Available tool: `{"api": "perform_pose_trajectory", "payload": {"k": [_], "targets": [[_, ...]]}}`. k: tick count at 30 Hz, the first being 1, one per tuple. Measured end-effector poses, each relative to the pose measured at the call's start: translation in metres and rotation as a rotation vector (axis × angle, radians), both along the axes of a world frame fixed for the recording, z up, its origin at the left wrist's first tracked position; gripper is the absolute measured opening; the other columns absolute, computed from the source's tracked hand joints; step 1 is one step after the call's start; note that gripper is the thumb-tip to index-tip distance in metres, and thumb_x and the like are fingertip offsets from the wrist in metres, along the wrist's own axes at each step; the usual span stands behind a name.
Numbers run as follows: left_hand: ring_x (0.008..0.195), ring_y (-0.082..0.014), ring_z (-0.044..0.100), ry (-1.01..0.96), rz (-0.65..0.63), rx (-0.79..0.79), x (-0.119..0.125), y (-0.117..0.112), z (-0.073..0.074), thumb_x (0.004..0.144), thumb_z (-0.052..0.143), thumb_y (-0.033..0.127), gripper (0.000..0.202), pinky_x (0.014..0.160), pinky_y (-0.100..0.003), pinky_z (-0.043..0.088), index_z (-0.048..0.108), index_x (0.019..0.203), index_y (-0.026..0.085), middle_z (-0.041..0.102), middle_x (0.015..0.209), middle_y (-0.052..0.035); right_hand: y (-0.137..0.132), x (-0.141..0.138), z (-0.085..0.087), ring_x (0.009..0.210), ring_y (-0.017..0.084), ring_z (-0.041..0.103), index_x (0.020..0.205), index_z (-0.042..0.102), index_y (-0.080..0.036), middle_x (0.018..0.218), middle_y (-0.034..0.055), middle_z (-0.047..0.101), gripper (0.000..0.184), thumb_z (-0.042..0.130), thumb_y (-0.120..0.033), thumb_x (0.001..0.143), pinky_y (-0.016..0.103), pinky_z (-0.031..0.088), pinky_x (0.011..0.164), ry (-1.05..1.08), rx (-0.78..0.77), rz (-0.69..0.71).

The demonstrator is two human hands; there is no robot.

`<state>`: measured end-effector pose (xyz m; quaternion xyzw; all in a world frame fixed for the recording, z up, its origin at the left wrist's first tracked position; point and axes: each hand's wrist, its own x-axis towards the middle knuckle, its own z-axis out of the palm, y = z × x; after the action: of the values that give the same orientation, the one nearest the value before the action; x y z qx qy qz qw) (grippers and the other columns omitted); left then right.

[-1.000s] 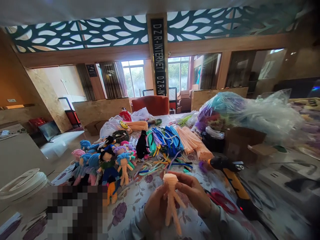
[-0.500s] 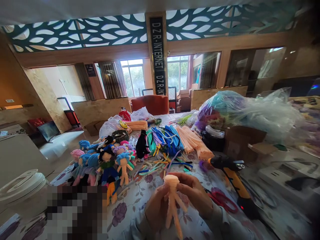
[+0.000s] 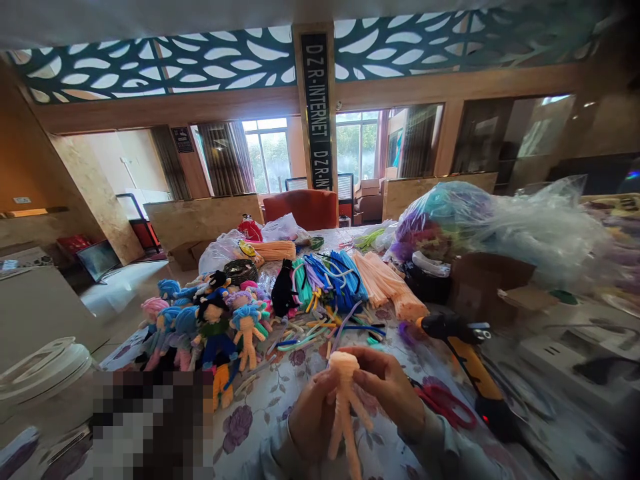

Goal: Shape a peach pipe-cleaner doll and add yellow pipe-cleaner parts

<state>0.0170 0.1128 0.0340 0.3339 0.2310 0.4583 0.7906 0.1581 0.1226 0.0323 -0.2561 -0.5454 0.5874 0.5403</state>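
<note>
A peach pipe-cleaner doll body [image 3: 344, 377] with a coiled round head and dangling limbs is held up over the table's front. My left hand [image 3: 311, 407] pinches it from the left, just under the head. On the other side, my right hand [image 3: 390, 383] grips it near the head with thumb and fingers. Red-handled scissors [image 3: 453, 405] lie close to the right wrist, partly hidden by it. Loose pipe-cleaner pieces [image 3: 310, 333] are scattered just beyond the hands.
Finished pipe-cleaner dolls [image 3: 215, 313] cluster on the left. Bundles of blue pipe cleaners [image 3: 345, 277] and peach pipe cleaners [image 3: 387, 283] lie behind. A yellow-black tool [image 3: 467, 363] with a cord lies at right, near a cardboard box [image 3: 483, 287]. A lidded white bucket [image 3: 45, 380] stands far left.
Both hands still hold the doll body in nearly the same place. It has shifted only very slightly, and the rest of the table looks the same.
</note>
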Motion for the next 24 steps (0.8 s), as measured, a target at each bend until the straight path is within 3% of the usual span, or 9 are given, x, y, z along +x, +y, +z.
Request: {"api": "perform_pose_trajectory", "payload": {"k": [6, 17, 24], "targets": [[0.072, -0.0211, 0.064, -0.024, 0.037, 0.006, 0.0026, -0.0045, 0.0023, 0.072, 0.068, 0.036, 0.032, 0.070, -0.031, 0.048, 0.069, 0.086, 0.008, 0.070, 0.077, -0.0110, 0.0006, 0.0002, -0.0016, 0.084, 0.022, 0.064, 0.108, 0.065, -0.018, 0.094, 0.0074, 0.070, 0.040, 0.070, -0.039, 0.074, 0.032, 0.049, 0.075, 0.008, 0.000, 0.026], [0.059, -0.0163, 0.061, -0.015, 0.025, 0.058, 0.0022, -0.0009, 0.0021, 0.071, 0.070, 0.038, 0.030, 0.062, -0.027, 0.047, 0.067, 0.079, 0.008, 0.066, 0.065, -0.0068, -0.0016, -0.0024, 0.0016, 0.087, 0.026, 0.065, 0.103, 0.067, -0.018, 0.099, 0.0093, 0.070, 0.041, 0.071, -0.043, 0.071, 0.037, 0.051, 0.077, -0.044, -0.001, -0.068], [0.064, -0.0176, 0.060, -0.011, 0.043, -0.001, 0.0015, -0.0031, 0.0043, 0.077, 0.064, 0.036, 0.028, 0.065, -0.028, 0.046, 0.068, 0.078, 0.008, 0.066, 0.068, -0.0069, -0.0009, 0.0022, 0.0046, 0.094, 0.027, 0.063, 0.110, 0.066, -0.018, 0.100, 0.0086, 0.070, 0.043, 0.069, -0.042, 0.075, 0.038, 0.048, 0.083, -0.030, -0.005, 0.024]]}}
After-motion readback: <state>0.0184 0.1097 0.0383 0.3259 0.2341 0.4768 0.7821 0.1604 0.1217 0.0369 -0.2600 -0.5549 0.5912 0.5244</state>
